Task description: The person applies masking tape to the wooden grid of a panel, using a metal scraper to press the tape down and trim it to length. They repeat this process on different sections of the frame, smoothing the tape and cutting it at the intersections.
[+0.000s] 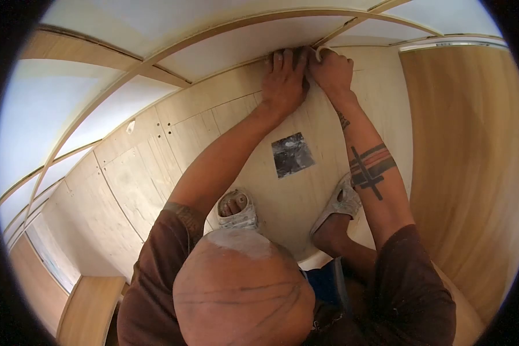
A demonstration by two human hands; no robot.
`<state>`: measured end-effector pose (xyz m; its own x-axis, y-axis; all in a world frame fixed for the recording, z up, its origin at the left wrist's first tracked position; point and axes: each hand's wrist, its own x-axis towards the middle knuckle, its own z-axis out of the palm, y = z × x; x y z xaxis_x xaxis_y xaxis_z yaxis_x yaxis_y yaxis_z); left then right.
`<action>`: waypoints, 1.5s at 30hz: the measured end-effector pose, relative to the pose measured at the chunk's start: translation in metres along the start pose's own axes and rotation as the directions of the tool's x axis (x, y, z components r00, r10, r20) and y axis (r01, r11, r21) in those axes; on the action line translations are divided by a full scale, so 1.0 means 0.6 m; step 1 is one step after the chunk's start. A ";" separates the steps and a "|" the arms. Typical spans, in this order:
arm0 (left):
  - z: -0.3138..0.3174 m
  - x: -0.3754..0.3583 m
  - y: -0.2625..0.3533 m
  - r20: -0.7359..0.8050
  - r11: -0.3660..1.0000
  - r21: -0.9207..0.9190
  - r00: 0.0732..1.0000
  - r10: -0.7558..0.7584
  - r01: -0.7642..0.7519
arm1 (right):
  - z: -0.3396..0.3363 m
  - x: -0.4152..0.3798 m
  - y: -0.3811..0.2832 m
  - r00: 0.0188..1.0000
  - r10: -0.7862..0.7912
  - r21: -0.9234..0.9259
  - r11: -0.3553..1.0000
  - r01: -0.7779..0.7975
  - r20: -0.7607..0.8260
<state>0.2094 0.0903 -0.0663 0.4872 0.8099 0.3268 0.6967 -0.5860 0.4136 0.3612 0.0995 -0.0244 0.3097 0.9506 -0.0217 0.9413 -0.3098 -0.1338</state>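
Note:
My left hand (284,82) lies with fingers stretched out along the foot of the white panel (245,49), where it meets the pale wooden board floor. Close beside it, my right hand (333,70) is closed, thumb bent over a pale curled strip (319,53). The strip's lower part is hidden in the fingers, and its kind cannot be made out. Both hands are near the corner where a wooden batten (345,30) joins the panel's bottom edge. Below them on the boards is a dark grey, mottled square sheet (293,154).
A curved wooden frame (236,26) with white panels runs across the top and left. A brown wood panel (464,161) stands at the right. My bent knee (242,288) and sandalled feet are in front of me. A wooden box-like piece (89,311) is at lower left.

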 end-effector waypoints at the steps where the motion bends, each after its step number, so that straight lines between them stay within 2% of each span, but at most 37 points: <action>1: -0.001 0.000 0.001 -0.019 1.000 0.018 1.000 0.003 -0.002 | -0.004 0.000 0.000 1.000 -0.002 -0.002 1.000 0.002 -0.001; 4: 0.003 -0.001 -0.002 -0.010 0.999 0.027 0.999 -0.033 0.033 | -0.008 0.001 -0.005 0.999 0.015 -0.019 1.000 -0.014 0.052; 11: -0.024 -0.037 -0.001 0.020 0.995 0.000 0.995 -0.098 0.098 | 0.006 -0.004 0.007 0.999 -0.038 -0.008 0.999 0.038 -0.008; 13: -0.060 -0.070 0.025 0.154 0.988 0.000 0.976 -0.151 0.152 | 0.008 -0.004 0.005 0.998 -0.049 -0.001 0.999 0.050 -0.047; 15: -0.098 -0.116 0.049 0.417 0.981 -0.139 0.907 -0.063 0.132 | 0.008 -0.003 0.004 1.000 -0.016 0.026 1.000 0.016 -0.005; 16: -0.116 -0.135 0.060 0.420 0.981 -0.138 0.905 -0.063 0.133 | 0.007 -0.003 0.004 1.000 -0.015 0.027 1.000 0.015 -0.002; 18: -0.145 -0.169 0.079 0.648 0.975 -0.162 0.761 -0.011 0.152 | 0.005 -0.003 0.003 1.000 -0.029 0.014 0.999 0.029 0.009; 22: -0.155 -0.223 0.106 0.661 0.975 -0.108 0.747 -0.074 0.192 | 0.014 -0.005 0.003 0.997 -0.034 0.032 0.999 0.036 -0.066; 24: -0.144 -0.240 0.109 0.522 0.982 -0.021 0.840 -0.147 0.185 | 0.013 -0.005 -0.003 0.994 -0.018 0.035 0.999 0.022 -0.109; 25: -0.143 -0.239 0.109 0.518 0.982 -0.019 0.842 -0.150 0.187 | 0.008 -0.006 -0.006 0.993 -0.022 0.035 0.999 0.026 -0.112; 27: -0.141 -0.232 0.107 0.577 0.963 -0.017 0.790 -0.209 0.267 | 0.001 -0.009 -0.011 0.998 0.013 0.046 0.999 -0.010 -0.055; 31: -0.139 -0.204 0.093 0.582 0.952 -0.015 0.777 -0.241 0.307 | 0.018 0.000 -0.009 0.993 0.004 0.029 1.000 0.000 -0.122; 33: -0.139 -0.194 0.079 0.721 0.902 -0.207 0.682 -0.122 0.380 | 0.013 0.001 -0.008 0.999 0.034 -0.006 0.999 -0.034 -0.039; 34: -0.145 -0.187 0.069 0.716 0.900 -0.209 0.686 -0.125 0.382 | 0.011 0.002 -0.008 0.999 0.028 -0.009 1.000 -0.028 -0.041; 36: -0.163 -0.173 0.042 0.747 0.872 -0.420 0.642 0.174 0.253 | 0.010 0.003 -0.006 0.999 0.032 0.011 0.999 -0.032 -0.023; 37: -0.169 -0.165 0.033 0.745 0.871 -0.423 0.643 0.176 0.251 | 0.007 0.002 -0.006 0.999 0.033 0.009 0.999 -0.032 -0.025; 39: -0.180 -0.146 0.020 0.533 0.792 -0.512 0.846 -0.012 0.334 | 0.008 0.001 -0.004 0.999 0.028 0.043 0.999 -0.029 0.024; 40: -0.184 -0.131 0.020 0.533 0.792 -0.514 0.846 -0.006 0.329 | 0.010 0.002 -0.002 0.999 0.033 0.042 0.999 -0.034 0.021; 41: -0.187 -0.116 0.019 0.417 0.760 -0.526 0.894 -0.161 0.382 | 0.014 0.002 -0.002 1.000 0.029 0.029 0.999 -0.029 -0.002; 42: -0.186 -0.103 0.018 0.292 0.720 -0.546 0.903 -0.316 0.429 | 0.014 0.001 -0.003 0.999 0.025 0.016 1.000 -0.024 -0.025; 45: -0.164 -0.068 0.012 0.246 0.728 -0.545 0.909 -0.336 0.417 | 0.013 0.003 -0.004 0.999 0.050 0.017 0.999 -0.050 0.000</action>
<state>0.1428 0.0503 0.0071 0.3380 0.9398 -0.0509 0.4230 -0.1034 0.9002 0.3582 0.1020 -0.0319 0.3563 0.9339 -0.0281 0.9223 -0.3564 -0.1495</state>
